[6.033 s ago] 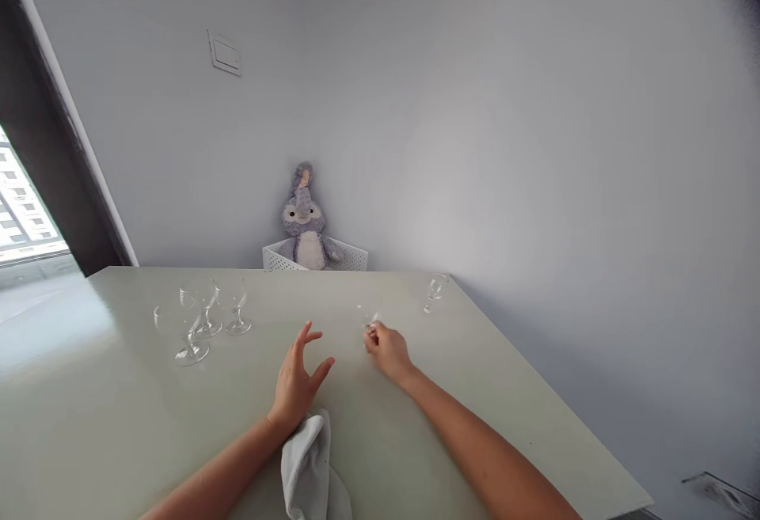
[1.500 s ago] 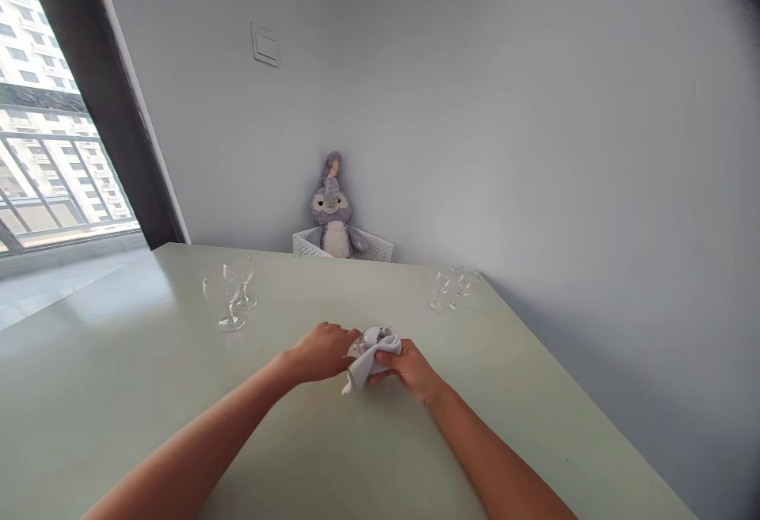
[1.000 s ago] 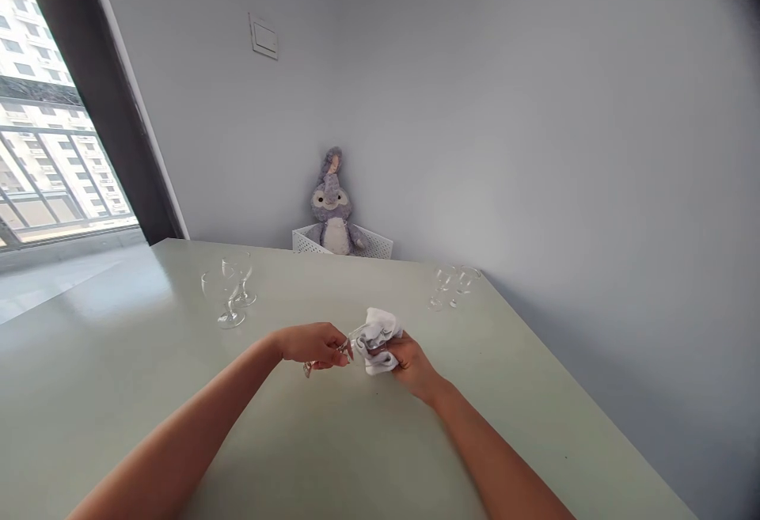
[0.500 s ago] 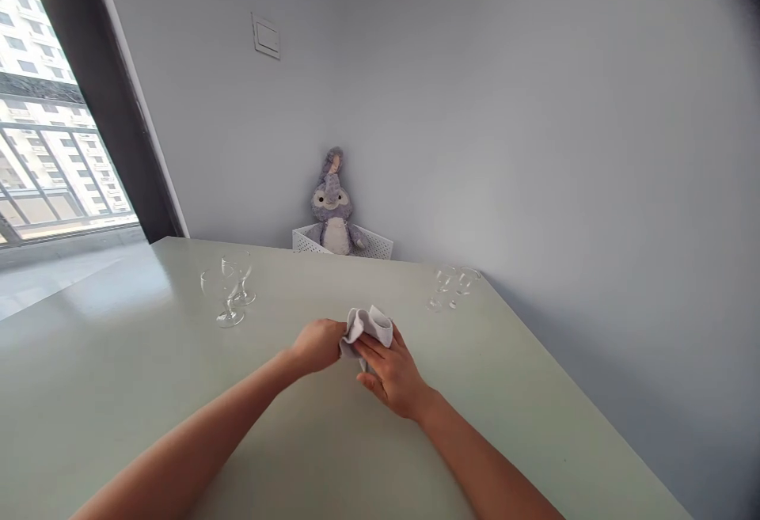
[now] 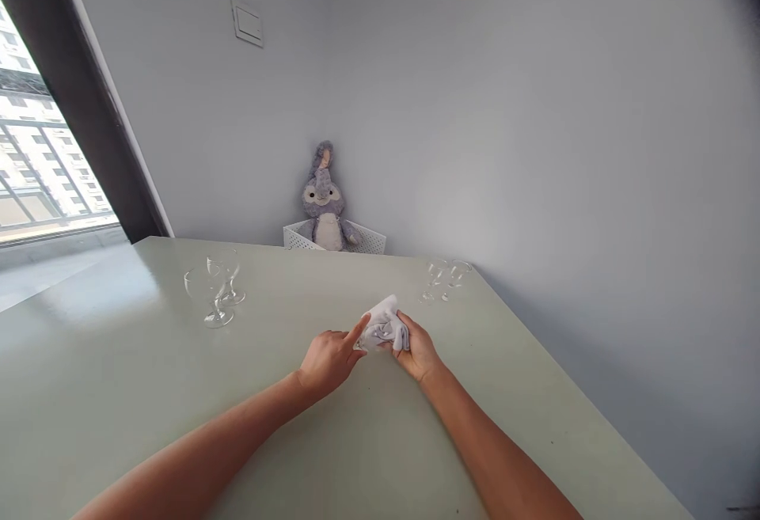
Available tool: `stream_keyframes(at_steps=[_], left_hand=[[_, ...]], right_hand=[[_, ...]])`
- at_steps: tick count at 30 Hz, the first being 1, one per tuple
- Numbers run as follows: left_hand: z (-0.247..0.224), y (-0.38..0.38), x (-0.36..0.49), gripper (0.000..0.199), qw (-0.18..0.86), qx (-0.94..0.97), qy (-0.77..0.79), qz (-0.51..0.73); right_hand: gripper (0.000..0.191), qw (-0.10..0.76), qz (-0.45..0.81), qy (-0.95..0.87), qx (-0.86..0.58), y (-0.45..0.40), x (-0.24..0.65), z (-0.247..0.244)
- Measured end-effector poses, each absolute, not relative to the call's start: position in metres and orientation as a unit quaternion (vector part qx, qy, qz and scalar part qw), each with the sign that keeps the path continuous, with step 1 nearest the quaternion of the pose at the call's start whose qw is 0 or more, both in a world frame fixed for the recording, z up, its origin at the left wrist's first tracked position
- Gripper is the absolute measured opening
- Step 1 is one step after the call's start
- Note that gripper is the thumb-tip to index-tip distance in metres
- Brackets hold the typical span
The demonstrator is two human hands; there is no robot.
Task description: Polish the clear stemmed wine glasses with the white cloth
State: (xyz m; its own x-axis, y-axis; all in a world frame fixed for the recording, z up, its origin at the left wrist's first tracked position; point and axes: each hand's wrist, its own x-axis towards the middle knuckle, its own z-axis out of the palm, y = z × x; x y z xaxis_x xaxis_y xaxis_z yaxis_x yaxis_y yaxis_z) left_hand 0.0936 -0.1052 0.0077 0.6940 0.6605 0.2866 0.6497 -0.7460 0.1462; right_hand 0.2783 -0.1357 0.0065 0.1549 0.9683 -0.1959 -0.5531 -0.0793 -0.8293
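Note:
A crumpled white cloth (image 5: 389, 322) is bunched in front of me, above the table. My right hand (image 5: 419, 350) is closed around its right side. Part of a clear glass (image 5: 363, 341) shows at the cloth's lower left; the rest of it is hidden by the cloth and fingers. My left hand (image 5: 331, 358) grips that glass between thumb and fingers, the index finger stretched along the cloth's edge.
Two stemmed glasses, the nearer wine glass (image 5: 217, 318) and one behind it, stand on the table (image 5: 285, 449) at left. Two smaller stemmed glasses (image 5: 436, 271) stand at the far right, near the wall. A plush toy (image 5: 325, 207) sits in a white basket (image 5: 374, 243) beyond the table.
My right hand has turned from lying over the cloth to gripping it from the right side. My left hand has rotated, its index finger now extended. The view has shifted slightly right.

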Motion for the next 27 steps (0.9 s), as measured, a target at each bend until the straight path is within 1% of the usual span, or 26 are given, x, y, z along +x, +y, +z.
stream_keyframes(at_steps=[3, 5, 7, 11, 13, 15, 17, 22, 24, 27], left_hand=[[0.004, -0.106, 0.095, 0.052, 0.041, 0.889, 0.41, 0.199], [0.001, -0.107, 0.096, 0.053, 0.057, 0.871, 0.436, 0.222], [-0.002, -0.108, 0.096, 0.057, 0.084, 0.859, 0.442, 0.245], [-0.011, -0.108, 0.098, 0.069, 0.152, 0.832, 0.425, 0.323], [-0.015, -0.107, 0.098, 0.07, 0.167, 0.818, 0.408, 0.369], [-0.017, -0.105, 0.097, 0.068, 0.192, 0.81, 0.377, 0.405], [-0.016, -0.106, 0.096, 0.062, 0.237, 0.802, 0.34, 0.43], [-0.009, -0.111, 0.095, 0.05, 0.343, 0.785, 0.238, 0.458], [-0.007, -0.113, 0.094, 0.047, 0.379, 0.768, 0.228, 0.464], [-0.007, -0.112, 0.094, 0.044, 0.451, 0.723, 0.252, 0.458]], right_hand=[[0.032, 0.668, 0.625, -0.194, -0.354, -0.138, 0.26, 0.0], [0.039, 0.662, 0.635, -0.217, -0.333, -0.143, 0.246, 0.0], [0.042, 0.643, 0.633, -0.264, -0.34, -0.149, 0.235, 0.0], [0.036, 0.625, 0.577, -0.376, -0.368, -0.155, 0.225, -0.002], [0.033, 0.621, 0.559, -0.407, -0.369, -0.156, 0.224, -0.003], [0.032, 0.616, 0.556, -0.418, -0.37, -0.156, 0.224, -0.004], [0.031, 0.613, 0.561, -0.419, -0.366, -0.156, 0.225, -0.004], [0.026, 0.586, 0.614, -0.407, -0.337, -0.159, 0.223, 0.0], [0.027, 0.578, 0.626, -0.399, -0.338, -0.161, 0.223, 0.003], [0.03, 0.564, 0.644, -0.383, -0.348, -0.162, 0.222, 0.008]])
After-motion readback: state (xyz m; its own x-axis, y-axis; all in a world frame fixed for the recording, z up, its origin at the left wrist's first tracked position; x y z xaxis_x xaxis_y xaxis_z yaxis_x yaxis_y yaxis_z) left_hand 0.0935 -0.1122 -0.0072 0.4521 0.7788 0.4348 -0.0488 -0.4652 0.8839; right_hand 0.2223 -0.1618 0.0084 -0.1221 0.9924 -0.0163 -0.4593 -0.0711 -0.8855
